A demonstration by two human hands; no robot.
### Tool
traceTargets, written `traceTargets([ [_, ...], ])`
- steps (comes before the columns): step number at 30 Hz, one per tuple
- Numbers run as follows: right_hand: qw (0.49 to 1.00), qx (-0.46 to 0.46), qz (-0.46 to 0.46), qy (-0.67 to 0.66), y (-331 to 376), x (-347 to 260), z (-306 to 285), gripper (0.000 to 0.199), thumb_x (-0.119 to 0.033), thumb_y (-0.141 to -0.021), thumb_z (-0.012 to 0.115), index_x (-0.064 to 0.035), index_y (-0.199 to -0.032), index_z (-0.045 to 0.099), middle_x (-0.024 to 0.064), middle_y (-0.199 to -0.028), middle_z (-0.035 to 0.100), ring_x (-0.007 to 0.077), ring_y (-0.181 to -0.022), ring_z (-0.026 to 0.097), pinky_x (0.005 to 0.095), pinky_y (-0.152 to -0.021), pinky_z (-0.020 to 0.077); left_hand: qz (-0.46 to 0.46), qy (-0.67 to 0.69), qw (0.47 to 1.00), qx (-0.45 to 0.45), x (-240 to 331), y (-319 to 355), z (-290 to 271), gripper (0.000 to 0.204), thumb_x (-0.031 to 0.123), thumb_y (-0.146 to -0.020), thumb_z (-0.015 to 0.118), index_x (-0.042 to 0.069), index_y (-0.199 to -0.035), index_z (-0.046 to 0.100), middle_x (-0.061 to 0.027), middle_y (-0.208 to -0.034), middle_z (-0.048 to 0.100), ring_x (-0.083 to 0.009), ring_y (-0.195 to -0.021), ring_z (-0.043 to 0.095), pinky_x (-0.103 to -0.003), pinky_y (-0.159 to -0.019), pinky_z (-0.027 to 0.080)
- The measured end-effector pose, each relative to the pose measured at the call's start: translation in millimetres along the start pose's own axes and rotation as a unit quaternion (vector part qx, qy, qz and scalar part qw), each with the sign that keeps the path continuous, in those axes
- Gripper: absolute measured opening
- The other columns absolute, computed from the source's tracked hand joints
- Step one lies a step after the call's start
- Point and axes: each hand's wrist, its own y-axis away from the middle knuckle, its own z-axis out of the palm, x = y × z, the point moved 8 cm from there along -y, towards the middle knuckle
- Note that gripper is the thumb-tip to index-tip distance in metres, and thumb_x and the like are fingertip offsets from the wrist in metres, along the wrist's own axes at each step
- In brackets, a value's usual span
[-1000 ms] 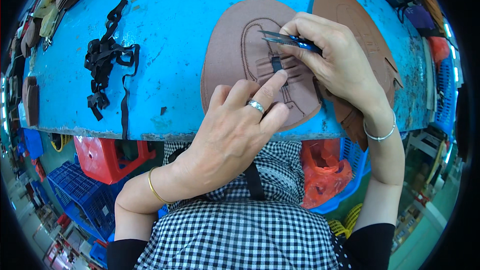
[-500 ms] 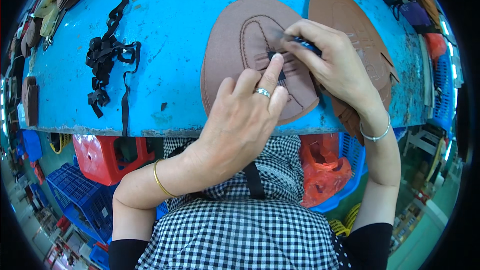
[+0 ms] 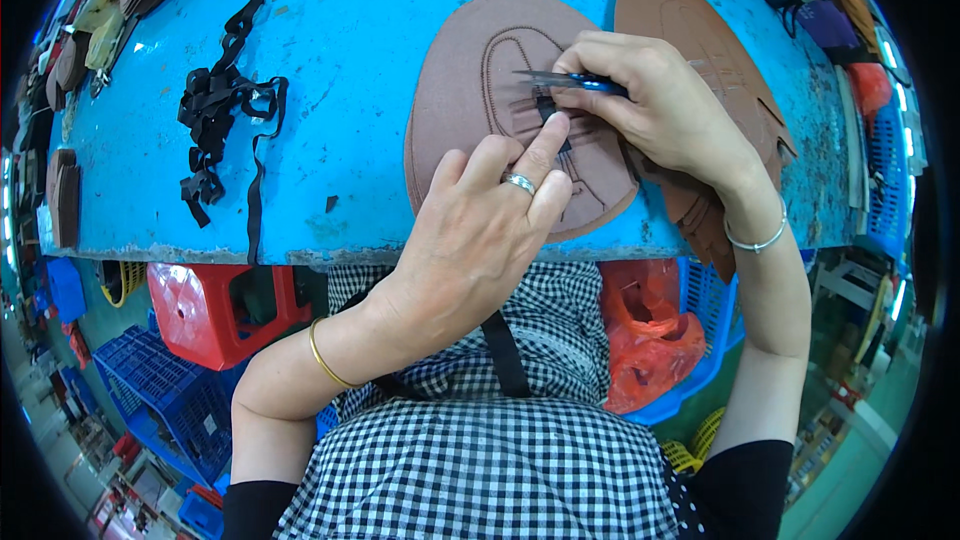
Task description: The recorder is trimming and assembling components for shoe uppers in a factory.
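Observation:
A rounded brown leather-like piece (image 3: 450,90) with a stitched loop lies on the blue table, its shape like a shoe or bag panel. My left hand (image 3: 480,210) rests over its lower part, index finger stretched out and pressing a short black elastic strip (image 3: 546,110). The other fingers curl loosely, and nothing is gripped in them. My right hand (image 3: 650,100) is closed around small snips (image 3: 590,83) with a blue handle. Their metal blades point left, just above the upper end of the strip. Loose dark threads (image 3: 568,165) trail below my fingertip.
A tangle of black elastic strip (image 3: 215,110) lies on the table (image 3: 350,140) at left, one end reaching the front edge. More brown pieces (image 3: 690,40) overlap at right. Stacked pieces stand far left. Below are a red stool (image 3: 190,310), blue crates (image 3: 170,390) and a red plastic bag (image 3: 650,360).
My right hand and the snips have shifted slightly; the blurred blades now show clearly, turned leftward above the black strip. My left index finger stays pressed down.

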Motion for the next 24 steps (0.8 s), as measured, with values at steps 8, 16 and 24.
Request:
traceTargets([
  [8,0.999,0.019,-0.032,0.036,1.1,-4.2,5.4,0.014,-0.008,-0.090,0.069,0.0017,-0.101,0.067,0.0127,-0.091,0.067,0.0285,-0.081,0.065,0.0361,-0.074,0.0509,-0.028,0.032,0.999,-0.021,2.0,-0.1,-1.5,0.012,0.004,-0.080,0.059,0.003,-0.091,0.054,-0.0160,-0.146,0.054,-0.0267,-0.098,0.055,-0.038,-0.083,0.047],
  [16,0.972,-0.080,0.130,-0.176,2.0,9.5,2.2,0.018,-0.015,-0.092,0.067,-0.0005,-0.102,0.069,0.0126,-0.090,0.068,0.0319,-0.082,0.065,0.0376,-0.075,0.0528,0.008,0.005,1.000,0.006,3.1,-0.1,-3.1,0.013,0.015,-0.082,0.061,0.008,-0.090,0.053,-0.0206,-0.141,0.058,-0.0205,-0.090,0.051,-0.034,-0.071,0.040],
  [24,0.999,0.007,-0.031,0.026,3.3,-5.2,3.4,0.020,-0.012,-0.084,0.073,-0.0015,-0.101,0.069,0.0132,-0.090,0.068,0.0334,-0.084,0.066,0.0412,-0.074,0.0533,-0.022,0.021,0.999,-0.030,4.1,0.2,-2.1,0.013,0.005,-0.079,0.060,0.005,-0.090,0.053,-0.0177,-0.147,0.053,-0.0253,-0.097,0.055,-0.036,-0.079,0.045],
])
